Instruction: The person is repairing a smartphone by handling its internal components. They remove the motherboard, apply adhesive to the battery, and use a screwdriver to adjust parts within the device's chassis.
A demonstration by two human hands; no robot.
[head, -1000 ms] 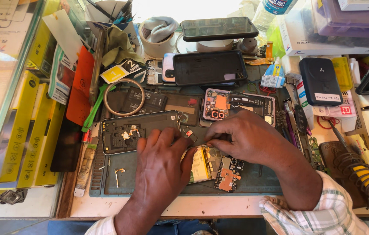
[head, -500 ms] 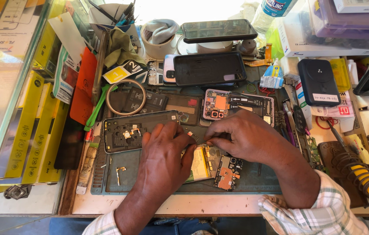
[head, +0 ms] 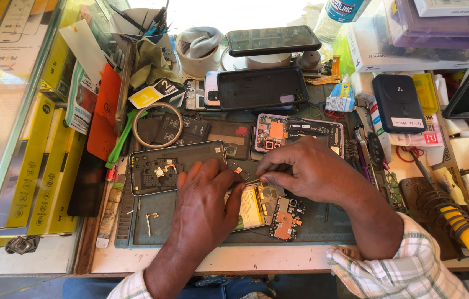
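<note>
Sunlight floods a cluttered desk [head: 312,260]. Left hand [head: 204,205] and right hand [head: 306,169], fingers pinched, press on an opened phone [head: 256,205] at centre frame, mostly hiding it.

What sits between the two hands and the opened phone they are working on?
Nothing visible. Both the left hand and the right hand already rest on the opened phone on the work mat, fingers pinched at its top edge; the loose circuit board lies beside it.

Bare mat [head: 323,221] right of circuit board [head: 287,210]; phone frame [head: 176,166] blocks the left
</note>
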